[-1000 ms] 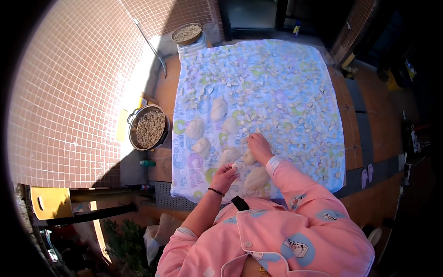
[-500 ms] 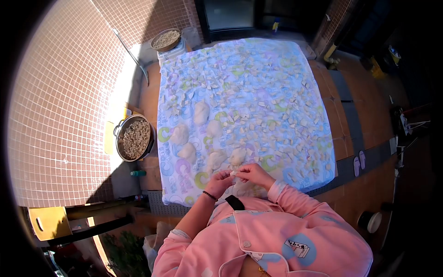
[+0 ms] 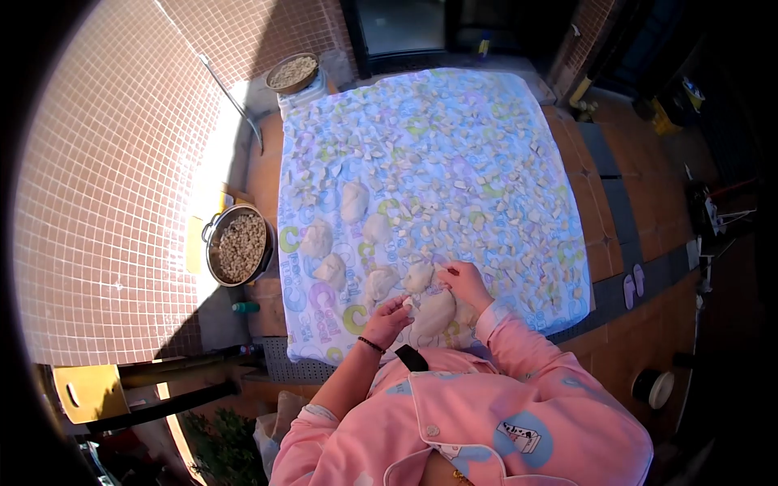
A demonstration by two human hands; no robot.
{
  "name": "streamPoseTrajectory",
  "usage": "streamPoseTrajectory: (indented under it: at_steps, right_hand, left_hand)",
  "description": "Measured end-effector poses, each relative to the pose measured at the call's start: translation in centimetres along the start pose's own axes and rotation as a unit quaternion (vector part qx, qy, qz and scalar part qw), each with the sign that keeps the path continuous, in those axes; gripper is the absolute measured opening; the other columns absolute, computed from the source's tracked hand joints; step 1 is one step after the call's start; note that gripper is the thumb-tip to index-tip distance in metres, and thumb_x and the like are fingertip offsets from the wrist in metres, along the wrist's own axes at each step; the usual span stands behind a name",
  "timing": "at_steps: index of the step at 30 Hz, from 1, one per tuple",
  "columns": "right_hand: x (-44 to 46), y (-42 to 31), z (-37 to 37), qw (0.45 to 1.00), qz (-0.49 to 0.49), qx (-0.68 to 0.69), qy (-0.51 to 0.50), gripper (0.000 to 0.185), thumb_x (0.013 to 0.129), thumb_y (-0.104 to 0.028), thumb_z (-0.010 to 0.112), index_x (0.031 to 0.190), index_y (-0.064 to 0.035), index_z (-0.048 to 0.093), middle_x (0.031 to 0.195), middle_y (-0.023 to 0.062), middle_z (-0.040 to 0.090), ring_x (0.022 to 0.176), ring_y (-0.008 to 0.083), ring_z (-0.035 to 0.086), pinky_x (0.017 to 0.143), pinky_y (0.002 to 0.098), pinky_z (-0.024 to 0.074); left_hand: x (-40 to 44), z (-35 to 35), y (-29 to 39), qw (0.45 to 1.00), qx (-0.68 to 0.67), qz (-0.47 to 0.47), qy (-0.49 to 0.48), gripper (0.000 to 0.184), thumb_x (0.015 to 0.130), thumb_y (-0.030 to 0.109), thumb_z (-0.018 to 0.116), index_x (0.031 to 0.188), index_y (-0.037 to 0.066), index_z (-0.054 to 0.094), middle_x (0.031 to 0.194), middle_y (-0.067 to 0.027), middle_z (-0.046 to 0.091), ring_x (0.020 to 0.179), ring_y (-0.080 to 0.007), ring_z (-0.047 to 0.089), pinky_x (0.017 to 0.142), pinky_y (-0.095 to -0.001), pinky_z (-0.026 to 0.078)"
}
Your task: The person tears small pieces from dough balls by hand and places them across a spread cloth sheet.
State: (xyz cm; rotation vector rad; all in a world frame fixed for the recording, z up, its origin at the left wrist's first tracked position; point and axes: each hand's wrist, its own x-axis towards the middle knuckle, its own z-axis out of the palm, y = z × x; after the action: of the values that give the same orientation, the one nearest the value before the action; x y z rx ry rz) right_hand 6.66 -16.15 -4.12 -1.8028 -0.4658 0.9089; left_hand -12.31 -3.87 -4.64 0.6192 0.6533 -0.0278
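Note:
My left hand (image 3: pixel 389 317) pinches a small pale dough piece (image 3: pixel 408 301) above the near edge of the patterned cloth (image 3: pixel 324 312). To its right, my right hand (image 3: pixel 463 282) is over the cloth, thumb and fingers together; what is between them is too small to make out. A large dough lump (image 3: pixel 432 316) lies between and just below the hands. Beside the right hand sits a smaller lump (image 3: pixel 419 277), with another lump (image 3: pixel 379 284) to its left. Several more lumps, such as one at the upper left (image 3: pixel 354 201), rest on the cloth. Many small pale pieces (image 3: pixel 486 186) are scattered over it.
A metal pot (image 3: pixel 240 245) full of pale pieces stands left of the cloth. A round basket (image 3: pixel 292 73) of similar pieces is at the back left. A green bottle (image 3: pixel 245 308) lies below the pot; pink slippers (image 3: pixel 634 286) are on the floor at right.
The camera view has shifted from a second ago. My right hand came in to meet my left, then moved away to the right and forward. My left hand still pinches the small piece.

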Motion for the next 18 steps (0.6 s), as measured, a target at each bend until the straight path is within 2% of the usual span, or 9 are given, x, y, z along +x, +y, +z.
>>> streamPoseTrajectory:
  at_steps: [1, 3, 7, 10, 12, 13, 14, 15, 18]
  right_hand:
    - [0.9, 0.3, -0.3, 1.0, 0.001, 0.0, -0.001, 0.023, 0.074, -0.016, 0.065, 0.086, 0.0025, 0.061, 0.074, 0.0109, 0.061, 0.066, 0.0155, 0.059, 0.06, 0.0276, 0.0469]
    - [2.5, 0.2, -0.7, 0.957, -0.14, -0.226, 0.112, 0.024, 0.072, -0.016, 0.064, 0.088, 0.001, 0.059, 0.079, 0.0151, 0.058, 0.076, 0.0257, 0.058, 0.067, 0.0355, 0.0459]
    - [4.4, 0.7, -0.2, 0.92, -0.161, -0.352, 0.064, 0.026, 0.071, -0.017, 0.063, 0.091, -0.0009, 0.059, 0.081, 0.0145, 0.057, 0.082, 0.0325, 0.054, 0.072, 0.0394, 0.0437]
    - [3.9, -0.2, 0.6, 0.896, -0.176, -0.388, 0.126, 0.026, 0.073, -0.017, 0.062, 0.093, -0.0018, 0.059, 0.082, 0.014, 0.056, 0.085, 0.0332, 0.053, 0.072, 0.0397, 0.0432]
    - [2.4, -1.4, 1.1, 0.927, -0.226, -0.276, 0.112, 0.026, 0.075, -0.018, 0.062, 0.094, -0.0011, 0.059, 0.076, 0.0103, 0.057, 0.075, 0.0259, 0.057, 0.066, 0.0363, 0.0448]
    - [1.6, -1.6, 1.5, 0.928, -0.226, -0.276, 0.111, 0.026, 0.075, -0.018, 0.062, 0.094, -0.0011, 0.059, 0.076, 0.0103, 0.057, 0.075, 0.0259, 0.057, 0.066, 0.0363, 0.0448]
    - [0.4, -1.6, 2.0, 0.979, -0.147, -0.144, 0.005, 0.026, 0.077, -0.019, 0.062, 0.095, -0.0006, 0.059, 0.073, 0.0077, 0.057, 0.069, 0.0198, 0.055, 0.062, 0.0325, 0.0443]
    - [-0.7, -1.6, 2.6, 0.993, -0.062, -0.007, -0.099, 0.026, 0.078, -0.02, 0.062, 0.095, -0.0001, 0.059, 0.07, 0.0052, 0.057, 0.064, 0.0137, 0.054, 0.058, 0.0287, 0.0438]
    - [-3.5, -1.9, 3.8, 0.983, 0.014, 0.072, -0.168, 0.027, 0.079, -0.021, 0.062, 0.094, 0.001, 0.061, 0.067, 0.0024, 0.057, 0.059, 0.0065, 0.049, 0.053, 0.0221, 0.0403]
  left_hand:
    - [-0.2, 0.1, 0.3, 1.0, 0.017, 0.006, 0.014, 0.029, 0.084, 0.007, 0.053, 0.113, 0.005, 0.049, 0.1, 0.0, 0.054, 0.09, -0.0114, 0.052, 0.079, -0.0287, 0.045]
    - [-0.3, 0.1, 0.4, 0.999, 0.033, 0.012, 0.028, 0.03, 0.084, 0.006, 0.053, 0.114, 0.005, 0.049, 0.099, 0.0003, 0.054, 0.088, -0.011, 0.052, 0.078, -0.0281, 0.045]
    - [-0.4, -0.1, 0.2, 0.999, 0.014, 0.019, 0.033, 0.025, 0.083, 0.009, 0.055, 0.108, 0.004, 0.051, 0.096, 0.0011, 0.053, 0.083, -0.0082, 0.051, 0.074, -0.025, 0.045]
    - [-0.4, 0.2, 0.3, 0.999, -0.004, 0.028, 0.031, 0.021, 0.083, 0.007, 0.055, 0.105, 0.004, 0.052, 0.094, 0.0011, 0.053, 0.083, -0.0075, 0.051, 0.073, -0.0236, 0.045]
    - [-0.4, 0.0, 0.3, 0.999, -0.016, 0.032, 0.037, 0.02, 0.083, 0.007, 0.055, 0.103, 0.004, 0.053, 0.093, 0.0009, 0.054, 0.082, -0.0074, 0.051, 0.073, -0.0235, 0.045]
    - [-0.1, -0.4, 0.2, 0.999, -0.007, 0.031, 0.039, 0.02, 0.083, 0.006, 0.055, 0.102, 0.004, 0.053, 0.092, 0.0003, 0.054, 0.082, -0.0082, 0.052, 0.075, -0.0243, 0.045]
    - [0.1, -0.5, 0.1, 0.999, 0.003, 0.029, 0.04, 0.02, 0.083, 0.005, 0.055, 0.102, 0.003, 0.052, 0.091, -0.0003, 0.054, 0.081, -0.0089, 0.053, 0.076, -0.0251, 0.046]
    - [0.2, -0.5, 0.0, 0.999, 0.002, 0.028, 0.039, 0.02, 0.083, 0.005, 0.055, 0.102, 0.003, 0.052, 0.091, -0.0003, 0.054, 0.081, -0.0089, 0.053, 0.076, -0.0251, 0.046]
    - [0.4, 0.2, -0.1, 0.999, -0.007, 0.035, 0.015, 0.02, 0.082, 0.007, 0.056, 0.102, 0.003, 0.052, 0.09, -0.0005, 0.055, 0.08, -0.0099, 0.053, 0.074, -0.0247, 0.046]
